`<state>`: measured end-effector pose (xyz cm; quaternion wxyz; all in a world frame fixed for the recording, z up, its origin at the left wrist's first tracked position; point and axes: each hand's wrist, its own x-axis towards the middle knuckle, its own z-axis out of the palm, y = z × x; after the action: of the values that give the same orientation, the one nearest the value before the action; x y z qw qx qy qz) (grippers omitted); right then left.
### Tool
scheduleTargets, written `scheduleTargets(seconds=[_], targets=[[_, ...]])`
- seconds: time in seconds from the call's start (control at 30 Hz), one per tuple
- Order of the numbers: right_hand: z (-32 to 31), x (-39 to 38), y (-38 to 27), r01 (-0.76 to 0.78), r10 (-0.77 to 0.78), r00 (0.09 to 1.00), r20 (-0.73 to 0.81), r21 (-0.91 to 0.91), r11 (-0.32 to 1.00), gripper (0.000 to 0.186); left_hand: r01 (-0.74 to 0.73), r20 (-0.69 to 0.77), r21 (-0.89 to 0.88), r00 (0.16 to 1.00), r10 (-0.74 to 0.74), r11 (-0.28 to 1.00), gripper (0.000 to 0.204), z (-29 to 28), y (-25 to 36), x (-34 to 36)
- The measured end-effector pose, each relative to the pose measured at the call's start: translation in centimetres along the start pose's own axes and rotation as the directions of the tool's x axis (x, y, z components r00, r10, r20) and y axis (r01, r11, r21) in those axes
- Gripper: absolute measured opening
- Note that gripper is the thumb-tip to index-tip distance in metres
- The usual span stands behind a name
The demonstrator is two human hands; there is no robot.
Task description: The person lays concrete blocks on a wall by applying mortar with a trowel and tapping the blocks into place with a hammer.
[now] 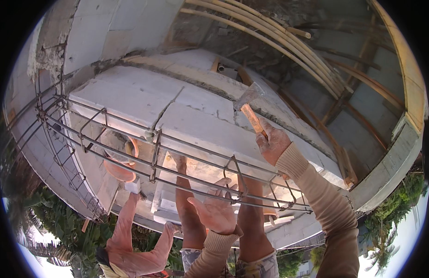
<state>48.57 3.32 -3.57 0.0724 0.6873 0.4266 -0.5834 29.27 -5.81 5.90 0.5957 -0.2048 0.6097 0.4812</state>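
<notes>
My right hand (272,141) is closed around the wooden handle (252,118) of a trowel. The trowel's grey blade (250,94) is over the far edge of the pale block wall (196,127), near a mortar joint; whether it touches is unclear. Palm up, my left hand (216,211) is lower down with its fingers spread, and nothing lies in it. Its fingers reach the long rebar cage (154,157), which runs across in front of the wall; I cannot tell whether they touch the steel.
At left, an orange bucket (119,170) with grey contents stands behind the rebar. A co-worker's arm (126,220) reaches toward it from below. Bamboo poles (274,39) and timber lie beyond the wall, at a lower level. My bare legs (250,222) stand beneath the cage.
</notes>
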Motion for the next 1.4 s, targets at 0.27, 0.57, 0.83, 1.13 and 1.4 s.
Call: scheduleTargets(seconds=[0.27, 0.57, 0.83, 1.13, 1.4], targets=[[0.5, -1.6, -0.2, -0.060, 0.062, 0.991, 0.115, -0.016, 0.998, 0.057, 0.104, 0.196, -0.031, 0.976, -0.096, 0.994, 0.066, 2.3, 1.6, -0.6], [1.9, 0.0, -1.5, 0.007, 0.014, 0.987, 0.159, -0.128, 0.992, 0.056, 0.136, 0.174, 0.006, 0.976, -0.135, 0.991, 0.064, 3.2, 1.8, -1.0], [2.1, 0.8, -1.3, 0.026, 0.002, 0.979, 0.206, -0.135, 0.991, 0.058, 0.125, 0.136, -0.041, 0.984, -0.118, 0.991, 0.068, 3.1, 1.7, -1.0], [2.1, 1.2, -2.1, -0.062, 0.083, 0.973, 0.217, -0.102, 0.993, 0.053, 0.180, 0.121, -0.102, 0.978, -0.167, 0.978, 0.073, 1.1, 1.5, -0.2], [3.3, 1.4, -1.2, 0.028, -0.027, 1.000, 0.015, -0.123, 0.992, 0.050, 0.256, 0.304, -0.119, 0.929, -0.210, 0.959, 0.076, 0.3, 1.4, 0.0]])
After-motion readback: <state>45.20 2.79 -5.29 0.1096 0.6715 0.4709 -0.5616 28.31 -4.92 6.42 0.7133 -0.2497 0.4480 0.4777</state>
